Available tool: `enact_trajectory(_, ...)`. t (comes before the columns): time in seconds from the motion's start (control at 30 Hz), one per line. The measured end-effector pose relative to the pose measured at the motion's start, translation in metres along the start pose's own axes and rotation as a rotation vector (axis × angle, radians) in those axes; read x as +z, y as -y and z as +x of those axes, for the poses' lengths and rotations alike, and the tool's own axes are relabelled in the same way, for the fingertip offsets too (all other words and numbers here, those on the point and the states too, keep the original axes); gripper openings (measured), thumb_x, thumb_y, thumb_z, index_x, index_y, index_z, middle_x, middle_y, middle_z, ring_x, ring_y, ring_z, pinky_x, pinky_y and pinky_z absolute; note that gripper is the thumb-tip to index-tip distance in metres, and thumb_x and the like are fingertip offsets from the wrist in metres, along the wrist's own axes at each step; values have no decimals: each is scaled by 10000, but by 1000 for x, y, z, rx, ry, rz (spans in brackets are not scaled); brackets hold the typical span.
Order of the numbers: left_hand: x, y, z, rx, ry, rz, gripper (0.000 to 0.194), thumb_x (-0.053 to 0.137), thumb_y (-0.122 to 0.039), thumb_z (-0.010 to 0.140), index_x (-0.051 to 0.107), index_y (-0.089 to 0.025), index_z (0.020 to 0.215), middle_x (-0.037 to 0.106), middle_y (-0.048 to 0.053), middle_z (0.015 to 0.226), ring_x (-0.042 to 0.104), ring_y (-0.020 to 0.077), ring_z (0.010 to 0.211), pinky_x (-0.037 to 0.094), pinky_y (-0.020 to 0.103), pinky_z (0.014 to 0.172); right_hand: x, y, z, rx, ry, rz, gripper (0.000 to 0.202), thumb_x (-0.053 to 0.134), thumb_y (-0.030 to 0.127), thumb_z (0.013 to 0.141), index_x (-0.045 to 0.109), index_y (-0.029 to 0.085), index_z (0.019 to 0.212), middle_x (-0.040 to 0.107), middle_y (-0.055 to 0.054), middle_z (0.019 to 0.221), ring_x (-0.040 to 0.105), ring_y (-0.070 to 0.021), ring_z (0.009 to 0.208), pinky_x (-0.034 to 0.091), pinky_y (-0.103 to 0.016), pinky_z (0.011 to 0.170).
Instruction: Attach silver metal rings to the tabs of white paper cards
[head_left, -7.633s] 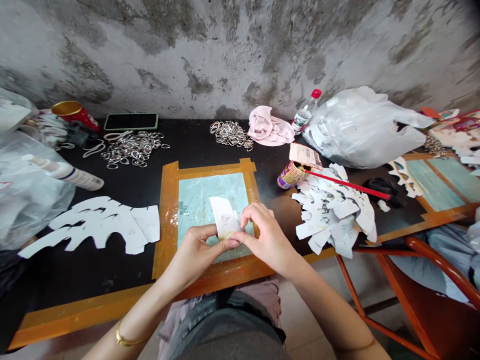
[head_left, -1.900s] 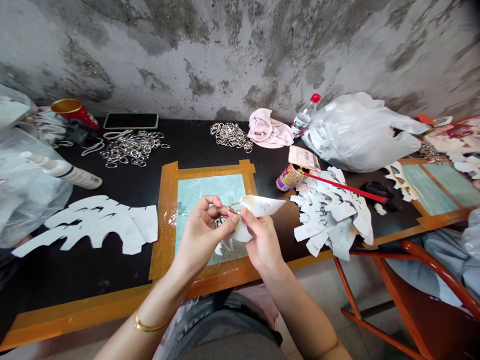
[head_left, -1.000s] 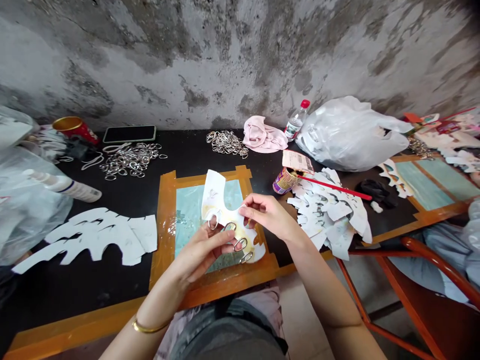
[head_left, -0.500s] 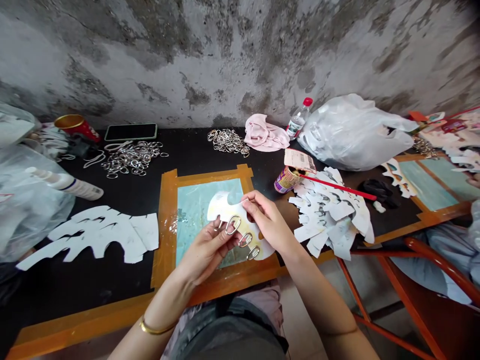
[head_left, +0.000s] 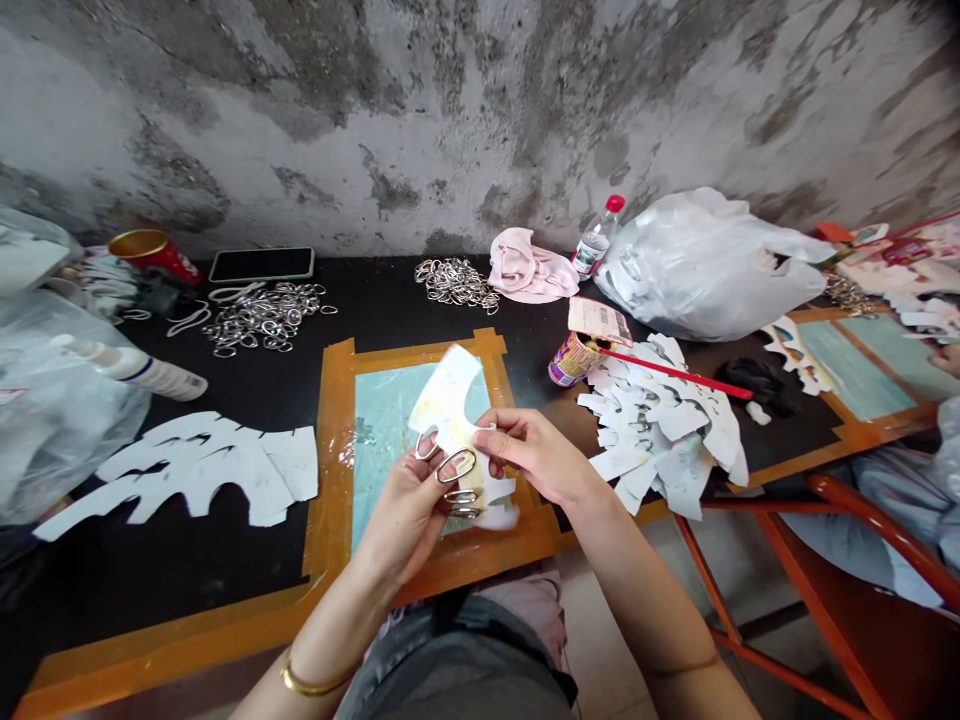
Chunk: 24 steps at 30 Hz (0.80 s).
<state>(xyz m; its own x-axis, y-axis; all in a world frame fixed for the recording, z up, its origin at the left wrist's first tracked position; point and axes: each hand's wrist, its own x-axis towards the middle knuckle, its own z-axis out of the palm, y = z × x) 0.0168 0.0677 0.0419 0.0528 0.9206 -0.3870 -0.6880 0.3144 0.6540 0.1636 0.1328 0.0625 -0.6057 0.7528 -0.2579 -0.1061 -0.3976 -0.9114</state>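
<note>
A white cut-out piece (head_left: 448,393) with yellowish smears and scalloped edges is held over the taped blue-green sheet (head_left: 375,410). Several metal rings (head_left: 457,464) hang along its left side. My left hand (head_left: 409,508) is closed on the piece's left edge among the rings. On the right edge, my right hand (head_left: 532,455) pinches the piece between thumb and fingers. The piece's lower end is slightly blurred.
White cut-outs (head_left: 217,465) lie left, and a heap of them (head_left: 667,420) right beside a purple cup (head_left: 571,362) with a red stick. Ring piles (head_left: 266,315), a phone (head_left: 261,264), a pink cloth (head_left: 532,268), a bottle (head_left: 596,240) and a plastic bag (head_left: 712,265) stand behind.
The piece has turned more upright, its top end now higher. The rings have tilted and shifted left with it. My right hand has moved down a little along the edge.
</note>
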Motion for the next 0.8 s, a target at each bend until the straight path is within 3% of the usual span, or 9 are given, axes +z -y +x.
enact_trajectory(0.13, -1, -3, -2, -27, 31, 26, 212, 809, -225, 711, 689, -136, 862, 656, 17, 767, 580, 75, 630, 511, 172, 629, 3, 1, -1, -92, -129, -114, 266, 752, 396, 745, 623, 165, 771, 505, 41, 601, 452, -77, 547, 329, -196, 505)
enact_trajectory(0.33, 1, 3, -4, 57, -12, 13, 146, 775, -190, 751, 695, -157, 868, 660, 20, 865, 612, 101, 810, 512, 200, 804, 9, 5, -5, -156, -227, -218, 261, 745, 394, 749, 615, 168, 736, 504, 38, 590, 436, -84, 535, 331, -200, 484)
enact_trajectory(0.47, -2, 4, -7, 58, -64, -24, 174, 801, -191, 721, 684, -152, 844, 648, 13, 834, 603, 88, 751, 515, 180, 738, 11, 6, -2, -173, -263, -296, 272, 719, 420, 769, 622, 167, 751, 546, 22, 631, 464, -96, 565, 357, -208, 503)
enact_trajectory(0.6, -1, 3, -9, 53, -88, -32, 165, 817, -200, 699, 672, -128, 735, 621, -2, 739, 566, 56, 655, 498, 136, 657, 12, 4, 2, -273, -275, -396, 197, 693, 340, 812, 620, 166, 755, 624, 12, 721, 547, -101, 655, 400, -203, 594)
enact_trajectory(0.8, 3, 6, -11, 48, -124, -88, 126, 821, -183, 684, 709, -147, 728, 673, 11, 762, 605, 74, 695, 501, 138, 655, 10, -1, 0, -371, -269, -632, 127, 635, 280, 871, 627, 174, 801, 672, 4, 777, 606, -115, 716, 429, -213, 666)
